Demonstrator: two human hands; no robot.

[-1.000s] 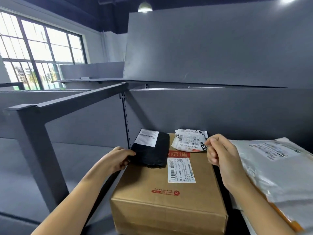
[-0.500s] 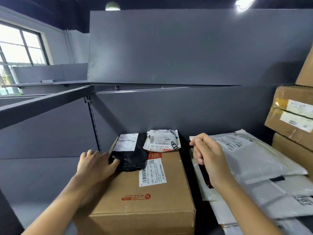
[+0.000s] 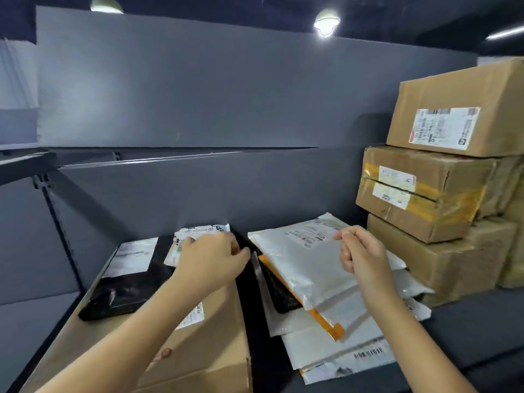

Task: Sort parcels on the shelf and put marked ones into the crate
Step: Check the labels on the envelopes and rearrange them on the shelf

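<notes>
On the left end of the shelf (image 3: 467, 333) stands a big box (image 3: 204, 355), its near side reaching the shelf's front edge. Two small parcels lie on its top. A black parcel (image 3: 127, 287) with a white label lies along the box's left side. A white pouch (image 3: 195, 236) lies at the box's far edge, close to the back panel (image 3: 198, 95), and it overlaps the black parcel's far right corner.

The left hand (image 3: 211, 260) lies palm down on the pouch and covers most of it. The fingers bend over the pouch's right edge (I cannot tell whether they grip it or only rest there).

Just right of the box, across a dark gap, is a loose heap of white mailers (image 3: 306, 268), fanned from the back panel toward the front edge. The top one has a printed label facing up. An orange strip and a black mailer show from under it.

The right hand (image 3: 364, 255) hovers over the top mailer, near its label. The fingers are curled in toward the palm and the thumb meets the forefinger, with nothing seen between them.

At the right end of the shelf, three brown cartons (image 3: 425, 194) are stacked against the back panel. The top two carry white labels, and the middle one is bound with yellow tape.

Two ceiling lamps (image 3: 326, 22) glow above the panel.
</notes>
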